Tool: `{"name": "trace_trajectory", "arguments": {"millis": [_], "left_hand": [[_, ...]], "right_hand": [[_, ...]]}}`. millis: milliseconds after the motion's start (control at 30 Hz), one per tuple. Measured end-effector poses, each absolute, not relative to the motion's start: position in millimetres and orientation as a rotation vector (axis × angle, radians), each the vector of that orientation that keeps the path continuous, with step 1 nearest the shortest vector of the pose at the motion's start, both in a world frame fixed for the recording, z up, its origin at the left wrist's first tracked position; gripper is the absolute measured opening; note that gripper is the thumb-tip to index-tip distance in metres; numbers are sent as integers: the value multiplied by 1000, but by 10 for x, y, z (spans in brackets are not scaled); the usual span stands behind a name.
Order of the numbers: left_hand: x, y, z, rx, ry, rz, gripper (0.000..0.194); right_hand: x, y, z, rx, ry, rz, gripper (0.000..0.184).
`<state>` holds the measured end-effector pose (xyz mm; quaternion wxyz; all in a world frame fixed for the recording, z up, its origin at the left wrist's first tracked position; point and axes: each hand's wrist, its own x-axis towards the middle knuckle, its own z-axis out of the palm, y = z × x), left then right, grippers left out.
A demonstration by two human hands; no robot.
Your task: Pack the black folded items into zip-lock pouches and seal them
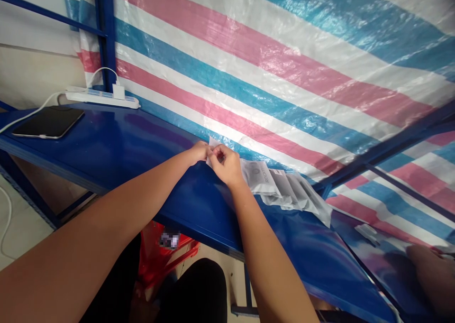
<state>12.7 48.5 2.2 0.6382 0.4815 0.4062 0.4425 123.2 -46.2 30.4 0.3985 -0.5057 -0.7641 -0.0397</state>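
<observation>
Both my hands meet over the blue shelf [202,195], close to the striped sheet. My left hand [199,153] is closed on a thin whitish packet [212,142], mostly hidden by my fingers. On the packet's right side my right hand [226,162] pinches it with thumb and forefinger. Just right of my right hand lies a row of overlapping pale, translucent pouches [261,178]. Grey print shows on the nearest one.
A black tablet [50,121] lies at the shelf's left end, near a white power strip [101,97] with a plugged-in charger [118,91]. Striped plastic sheeting [249,76] rises behind. A blurred hand of another person [432,271] is at right. A red stool [156,252] stands below.
</observation>
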Motion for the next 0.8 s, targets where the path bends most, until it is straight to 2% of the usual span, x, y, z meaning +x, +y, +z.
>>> {"name": "trace_trajectory", "arguments": {"millis": [200, 333, 400, 467, 600, 800], "left_hand": [[153, 545, -80, 1381, 1147, 1119, 26], [129, 549, -102, 1701, 1223, 1313, 44], [113, 544, -105, 1911, 1262, 1280, 47], [107, 537, -110, 2041, 1285, 1162, 41], [123, 519, -123, 2167, 1270, 1027, 27], [122, 483, -112, 2191, 1256, 955, 23]], "right_hand": [[1523, -284, 168, -1516, -1877, -272, 19], [1566, -203, 17, -1526, -1965, -254, 24], [1553, -183, -41, -1550, -1974, -267, 28], [1545, -171, -78, -1588, -1963, -282, 28], [1581, -159, -89, -1675, -1814, -309, 15], [1712, -153, -25, -2274, -1404, -338, 8]]}}
